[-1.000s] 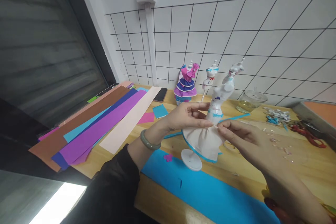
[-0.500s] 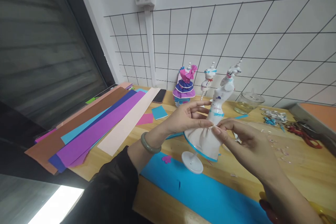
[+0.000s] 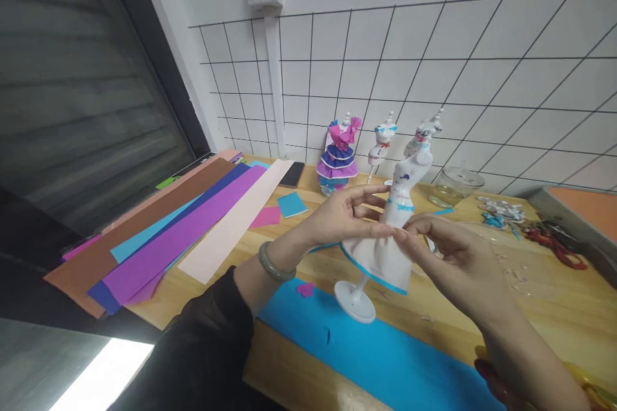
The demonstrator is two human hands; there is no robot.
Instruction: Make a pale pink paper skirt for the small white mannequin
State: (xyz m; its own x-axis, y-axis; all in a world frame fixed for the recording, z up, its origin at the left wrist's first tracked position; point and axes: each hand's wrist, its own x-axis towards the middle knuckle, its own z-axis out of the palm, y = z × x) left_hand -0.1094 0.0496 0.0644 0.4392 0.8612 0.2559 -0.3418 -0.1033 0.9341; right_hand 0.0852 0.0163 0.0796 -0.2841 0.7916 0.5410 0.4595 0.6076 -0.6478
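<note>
A small white mannequin (image 3: 403, 183) with a blue band at its waist leans to the right on its round white stand (image 3: 355, 301). Around its lower body hangs a white paper skirt (image 3: 380, 257) with a blue hem. My left hand (image 3: 344, 215) pinches the skirt's gathered top edge from the left, its other fingers behind the waist. From the right, my right hand (image 3: 446, 257) pinches the same edge, thumb and forefinger meeting the left thumb. Beneath the stand lies a long blue paper strip (image 3: 376, 359), with a pink flower-shaped piece (image 3: 304, 289) on it.
Colored paper strips (image 3: 193, 231) cover the table's left side, beside a phone (image 3: 293, 174). Behind stand a dressed mannequin (image 3: 340, 154) and two bare ones. On the right are a glass teapot (image 3: 456, 186), red-handled scissors (image 3: 559, 249) and a gray tray (image 3: 578, 212).
The mannequin and skirt have shifted slightly right and become a little more upright. Both hands keep their pinch at the skirt's top, with the fingertips now closer together.
</note>
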